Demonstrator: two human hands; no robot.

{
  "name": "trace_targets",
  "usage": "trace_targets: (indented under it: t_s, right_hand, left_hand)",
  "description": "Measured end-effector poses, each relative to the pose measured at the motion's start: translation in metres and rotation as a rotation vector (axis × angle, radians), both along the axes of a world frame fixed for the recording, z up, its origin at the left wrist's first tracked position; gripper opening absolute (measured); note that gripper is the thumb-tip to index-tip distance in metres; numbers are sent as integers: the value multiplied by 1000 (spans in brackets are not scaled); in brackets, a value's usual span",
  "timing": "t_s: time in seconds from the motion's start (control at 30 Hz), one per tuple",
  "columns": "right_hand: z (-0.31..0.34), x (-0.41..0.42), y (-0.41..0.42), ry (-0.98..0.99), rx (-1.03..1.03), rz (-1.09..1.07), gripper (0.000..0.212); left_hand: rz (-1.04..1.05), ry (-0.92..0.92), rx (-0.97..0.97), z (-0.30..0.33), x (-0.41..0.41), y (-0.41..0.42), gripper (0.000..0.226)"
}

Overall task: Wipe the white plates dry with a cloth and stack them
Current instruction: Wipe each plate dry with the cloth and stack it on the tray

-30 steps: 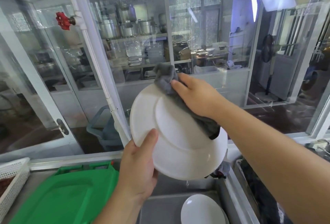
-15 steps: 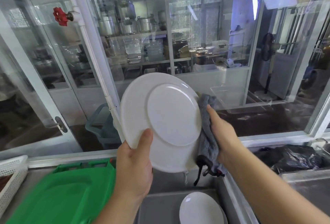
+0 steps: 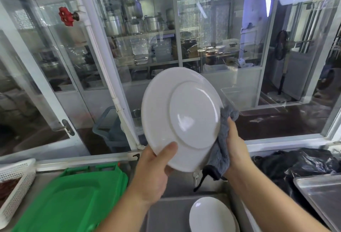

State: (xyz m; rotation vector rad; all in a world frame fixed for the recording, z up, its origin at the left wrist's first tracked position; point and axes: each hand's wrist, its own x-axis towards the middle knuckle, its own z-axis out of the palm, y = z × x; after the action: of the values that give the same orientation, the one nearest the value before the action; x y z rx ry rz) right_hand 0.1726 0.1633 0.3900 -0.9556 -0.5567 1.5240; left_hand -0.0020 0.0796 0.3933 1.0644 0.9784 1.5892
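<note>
Upheld plate (image 3: 181, 113), cloth (image 3: 220, 150) seemingly behind

Two bare arms, coming up from the bottom edge. No sleeves to see on either one, bare from the edge all the way to the wrists. Left hand (image 3: 155, 172) bare too: no glove, no ring, no watch, no band at the wrist. Short, plain thumbnail, no polish. Right hand (image 3: 235, 146) also bare, no glove, nothing worn at its wrist. Right fingers mostly hidden, so cannot tell about rings there. Fine hair just visible along the forearms. No marks, no plasters, no drawings on the parts in view.
</note>
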Motion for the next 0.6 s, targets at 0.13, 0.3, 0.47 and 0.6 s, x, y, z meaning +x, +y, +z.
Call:
trace_targets:
  t_s: [0.13, 0.3, 0.47, 0.6]
  right_hand:
    - [24, 28, 13, -343, 105, -19, 39]
    - [53, 45, 23, -593, 290, 69, 43]
    - [59, 48, 29, -587, 295, 66, 44]
    - [44, 45, 31, -519, 162, 6, 55]
  left_hand:
    - [23, -134, -131, 32, -33, 14, 53]
    - [-90, -37, -203, 47, -48, 16, 48]
    - [-6, -93, -183, 37, -36, 13, 22]
    - [21, -94, -167, 34, -21, 10, 21]
